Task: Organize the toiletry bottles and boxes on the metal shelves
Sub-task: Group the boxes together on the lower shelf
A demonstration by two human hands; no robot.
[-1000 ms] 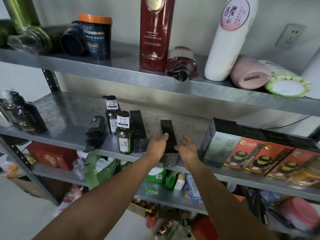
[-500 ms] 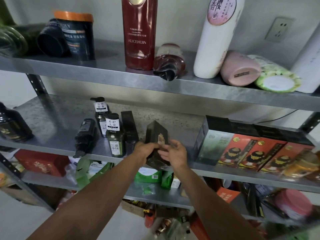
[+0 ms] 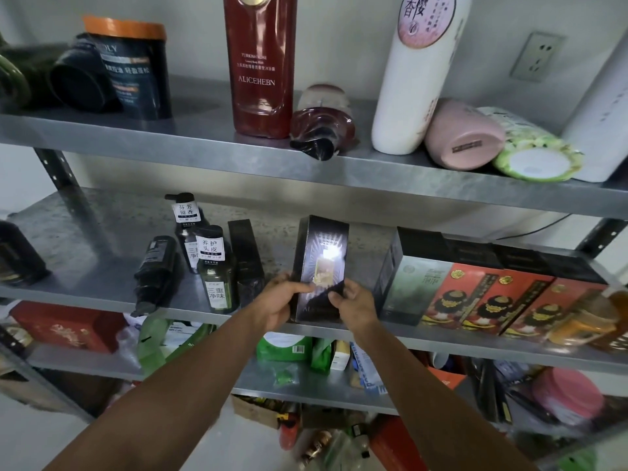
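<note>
A tall black box (image 3: 323, 256) with a pale picture on its front stands upright near the front edge of the middle metal shelf (image 3: 102, 232). My left hand (image 3: 277, 300) grips its lower left side and my right hand (image 3: 353, 302) grips its lower right side. Left of it stand another black box (image 3: 246, 260) and two dark green bottles (image 3: 217, 273) with white labels; a black pump bottle (image 3: 154, 271) lies on its side. Right of it sits a row of boxes (image 3: 475, 290), one grey-green and several red.
The top shelf (image 3: 204, 147) carries a dark jar with an orange lid (image 3: 136, 66), a tall red bottle (image 3: 261, 62), a fallen red bottle (image 3: 323, 124), a tall white bottle (image 3: 418, 73) and pink and green bottles lying down. Lower shelves hold packets and boxes. A wall socket (image 3: 537, 56) is at upper right.
The black box lay flat on the shelf a second ago; both hands took hold of it and have tipped it upright so its front faces me. The camera has moved closer.
</note>
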